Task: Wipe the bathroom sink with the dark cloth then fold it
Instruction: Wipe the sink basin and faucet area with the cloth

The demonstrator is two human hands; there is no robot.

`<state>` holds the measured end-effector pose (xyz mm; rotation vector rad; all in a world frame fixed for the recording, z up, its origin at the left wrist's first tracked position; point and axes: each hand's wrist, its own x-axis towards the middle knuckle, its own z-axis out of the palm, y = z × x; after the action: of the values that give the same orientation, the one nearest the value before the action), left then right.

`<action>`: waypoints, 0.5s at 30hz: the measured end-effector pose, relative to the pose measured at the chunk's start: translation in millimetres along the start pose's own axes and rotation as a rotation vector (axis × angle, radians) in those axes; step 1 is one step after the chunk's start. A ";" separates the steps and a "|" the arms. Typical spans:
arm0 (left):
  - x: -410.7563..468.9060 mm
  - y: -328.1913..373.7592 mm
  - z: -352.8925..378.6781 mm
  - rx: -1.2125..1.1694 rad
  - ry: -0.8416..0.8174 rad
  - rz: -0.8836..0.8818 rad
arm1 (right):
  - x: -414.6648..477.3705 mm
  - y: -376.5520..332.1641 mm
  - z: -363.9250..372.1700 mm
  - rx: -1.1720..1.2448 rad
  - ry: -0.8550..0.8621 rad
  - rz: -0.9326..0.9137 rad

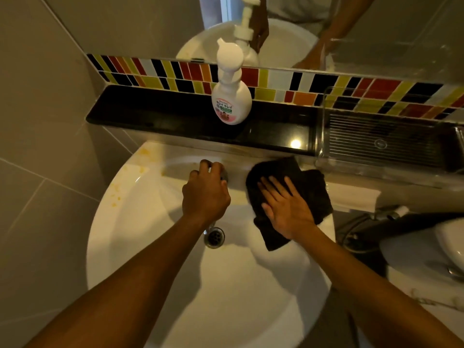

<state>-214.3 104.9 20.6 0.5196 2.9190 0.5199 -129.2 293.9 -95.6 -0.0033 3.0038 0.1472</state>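
Note:
The white bathroom sink [140, 247] fills the lower middle of the view, with yellowish stains on its left rim and a metal drain [214, 237] in the bowl. The dark cloth [308, 187] lies spread on the sink's right rear rim, one corner hanging into the bowl. My right hand [283, 207] presses flat on the cloth, fingers spread. My left hand [204, 194] is curled around the faucet [223, 175] at the back of the sink, hiding most of it.
A white pump soap bottle [231, 96] stands on the black ledge [160, 119] behind the sink. A clear plastic rack [381, 141] sits on the ledge at right. A toilet [449, 242] and hose lie to the right. Mirror and coloured tiles above.

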 end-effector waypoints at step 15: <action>3.6 -5.3 12.3 0.029 0.049 0.006 | 78.3 -37.9 -11.9 0.128 -0.025 -0.166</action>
<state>-217.0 105.4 7.0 0.5268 2.9771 0.4986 -208.1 255.3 -98.1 -0.2345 2.9646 -0.0616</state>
